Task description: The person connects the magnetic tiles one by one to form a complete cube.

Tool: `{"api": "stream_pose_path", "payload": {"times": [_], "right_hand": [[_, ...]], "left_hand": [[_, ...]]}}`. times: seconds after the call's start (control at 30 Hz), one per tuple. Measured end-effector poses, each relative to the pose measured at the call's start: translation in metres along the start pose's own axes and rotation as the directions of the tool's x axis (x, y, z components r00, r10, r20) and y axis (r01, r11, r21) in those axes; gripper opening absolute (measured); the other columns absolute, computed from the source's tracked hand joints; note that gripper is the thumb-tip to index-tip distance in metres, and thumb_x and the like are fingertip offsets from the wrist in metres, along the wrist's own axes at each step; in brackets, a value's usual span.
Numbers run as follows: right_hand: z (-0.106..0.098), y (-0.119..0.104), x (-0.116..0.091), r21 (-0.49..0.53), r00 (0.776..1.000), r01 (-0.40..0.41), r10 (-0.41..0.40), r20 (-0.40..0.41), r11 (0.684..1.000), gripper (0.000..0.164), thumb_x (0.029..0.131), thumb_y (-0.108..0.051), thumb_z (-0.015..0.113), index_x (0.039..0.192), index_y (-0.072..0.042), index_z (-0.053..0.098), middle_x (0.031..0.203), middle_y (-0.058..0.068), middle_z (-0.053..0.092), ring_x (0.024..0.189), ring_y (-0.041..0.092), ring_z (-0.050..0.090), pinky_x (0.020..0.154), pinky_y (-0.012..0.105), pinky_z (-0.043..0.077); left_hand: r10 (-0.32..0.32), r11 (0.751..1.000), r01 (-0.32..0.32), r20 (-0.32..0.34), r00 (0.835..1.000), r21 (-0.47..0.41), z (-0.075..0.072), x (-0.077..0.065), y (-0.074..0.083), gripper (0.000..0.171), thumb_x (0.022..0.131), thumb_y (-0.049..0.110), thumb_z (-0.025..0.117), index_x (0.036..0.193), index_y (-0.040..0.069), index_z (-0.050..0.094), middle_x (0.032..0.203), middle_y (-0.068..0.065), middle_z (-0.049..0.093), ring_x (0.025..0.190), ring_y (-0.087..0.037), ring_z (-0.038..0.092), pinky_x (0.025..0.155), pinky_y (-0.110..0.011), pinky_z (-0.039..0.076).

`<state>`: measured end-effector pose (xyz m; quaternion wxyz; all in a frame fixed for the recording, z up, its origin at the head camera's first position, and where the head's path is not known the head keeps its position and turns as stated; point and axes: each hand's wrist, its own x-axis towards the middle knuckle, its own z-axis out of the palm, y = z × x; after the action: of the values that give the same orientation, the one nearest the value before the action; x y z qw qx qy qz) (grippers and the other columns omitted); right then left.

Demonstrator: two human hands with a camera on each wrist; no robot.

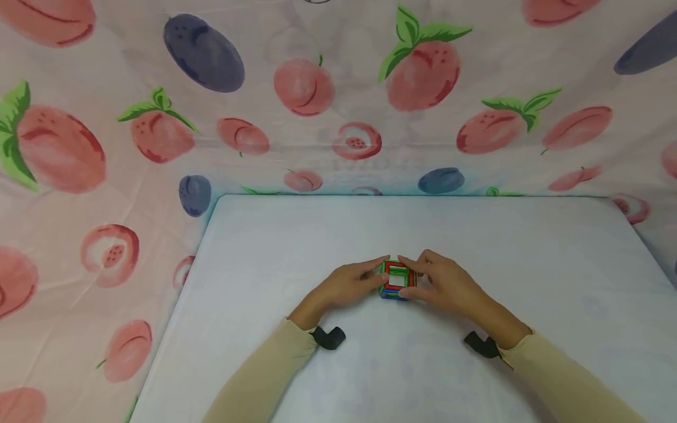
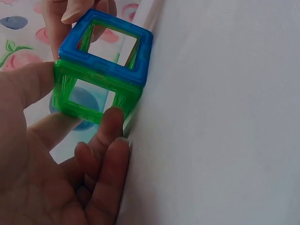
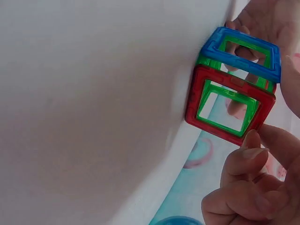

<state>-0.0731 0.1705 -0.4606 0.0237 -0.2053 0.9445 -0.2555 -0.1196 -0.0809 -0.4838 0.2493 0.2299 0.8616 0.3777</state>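
Observation:
A small hollow cube of magnetic tiles [image 1: 394, 287] rests on the white table, between both hands. Its top is red in the head view, and the side toward me is blue. My left hand [image 1: 346, 285] holds it from the left; in the left wrist view the thumb and fingers lie around a green tile [image 2: 93, 75] beneath the blue tile [image 2: 105, 63]. From the other side my right hand [image 1: 446, 282] grips the cube, its fingertips at the edge of a red tile [image 3: 225, 131] in the right wrist view. The cube's underside is hidden.
The white table [image 1: 254, 235] runs to a back edge against a fruit-patterned cloth [image 1: 312, 135], which also hangs at the left. A black piece [image 1: 329, 338] sticks out at the left wrist, and another black piece [image 1: 481, 345] at the right.

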Motion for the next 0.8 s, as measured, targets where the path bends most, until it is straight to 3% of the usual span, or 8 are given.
{"api": "stream_pose_path", "payload": {"times": [0.13, 0.27, 0.47, 0.53, 0.63, 0.73, 0.8], "right_hand": [[0.000, -0.003, -0.003, -0.078, 1.000, 0.025, -0.026, -0.014, 0.997, 0.071, 0.087, -0.051, 0.077, 0.146, -0.018, 0.057, 0.096, -0.004, 0.053, 0.063, 0.003, 0.035, 0.053, 0.020, 0.035], [0.001, -0.003, -0.005, -0.182, 0.996, 0.073, -0.080, -0.029, 0.981, 0.068, 0.090, -0.052, 0.074, 0.147, -0.019, 0.057, 0.098, -0.007, 0.050, 0.056, 0.000, 0.032, 0.049, 0.019, 0.033], [0.005, 0.002, -0.006, -0.373, 0.972, 0.184, -0.225, -0.068, 0.909, 0.065, 0.092, -0.055, 0.070, 0.145, -0.018, 0.060, 0.096, -0.006, 0.050, 0.056, -0.001, 0.032, 0.046, 0.017, 0.029], [0.004, 0.003, -0.005, -0.393, 0.966, 0.203, -0.249, -0.070, 0.897, 0.065, 0.092, -0.055, 0.070, 0.144, -0.017, 0.060, 0.097, -0.006, 0.051, 0.057, -0.001, 0.034, 0.045, 0.017, 0.030], [0.001, 0.006, -0.006, -0.349, 0.979, 0.160, -0.194, -0.064, 0.923, 0.076, 0.089, -0.058, 0.073, 0.148, -0.015, 0.056, 0.101, -0.005, 0.053, 0.055, 0.000, 0.035, 0.047, 0.018, 0.032], [-0.001, 0.009, -0.007, -0.308, 0.991, 0.105, -0.126, -0.049, 0.946, 0.091, 0.081, -0.062, 0.078, 0.152, -0.012, 0.050, 0.105, -0.004, 0.054, 0.059, 0.000, 0.038, 0.051, 0.019, 0.037], [-0.001, 0.012, -0.008, -0.298, 0.991, 0.105, -0.124, -0.044, 0.949, 0.096, 0.078, -0.063, 0.081, 0.152, -0.009, 0.050, 0.105, -0.002, 0.056, 0.062, 0.001, 0.041, 0.054, 0.020, 0.039]], "left_hand": [[-0.031, 0.999, 0.031, -0.015, 0.999, -0.007, 0.003, 0.001, 0.001, 0.053, 0.102, 0.061, 0.049, 0.153, 0.047, 0.041, 0.121, 0.004, 0.067, 0.115, -0.014, 0.059, 0.105, -0.043, 0.046], [-0.037, 0.999, 0.037, -0.024, 0.999, -0.013, 0.005, 0.002, 0.002, 0.053, 0.102, 0.059, 0.049, 0.153, 0.046, 0.042, 0.143, 0.000, 0.061, 0.136, -0.020, 0.053, 0.113, -0.048, 0.041], [-0.039, 0.999, 0.039, -0.030, 0.999, -0.015, 0.004, 0.002, 0.003, 0.055, 0.102, 0.058, 0.049, 0.154, 0.044, 0.041, 0.149, -0.002, 0.057, 0.142, -0.022, 0.049, 0.115, -0.049, 0.039], [-0.029, 1.000, 0.029, -0.029, 0.999, -0.011, 0.004, 0.002, 0.002, 0.055, 0.102, 0.059, 0.048, 0.155, 0.045, 0.039, 0.144, -0.001, 0.061, 0.137, -0.020, 0.053, 0.114, -0.047, 0.040], [0.025, 1.000, -0.025, -0.005, 1.000, 0.013, 0.002, 0.002, 0.000, 0.060, 0.102, 0.059, 0.050, 0.158, 0.044, 0.033, 0.125, 0.002, 0.068, 0.114, -0.016, 0.062, 0.101, -0.039, 0.048], [0.094, 0.995, -0.095, 0.032, 0.995, 0.031, -0.001, 0.002, -0.004, 0.070, 0.100, 0.056, 0.058, 0.161, 0.041, 0.027, 0.106, 0.007, 0.066, 0.087, -0.013, 0.058, 0.081, -0.031, 0.048], [0.132, 0.991, -0.134, 0.050, 0.990, 0.030, -0.002, 0.001, -0.006, 0.076, 0.097, 0.054, 0.065, 0.161, 0.041, 0.026, 0.102, 0.010, 0.064, 0.078, -0.011, 0.055, 0.073, -0.028, 0.046]]}}
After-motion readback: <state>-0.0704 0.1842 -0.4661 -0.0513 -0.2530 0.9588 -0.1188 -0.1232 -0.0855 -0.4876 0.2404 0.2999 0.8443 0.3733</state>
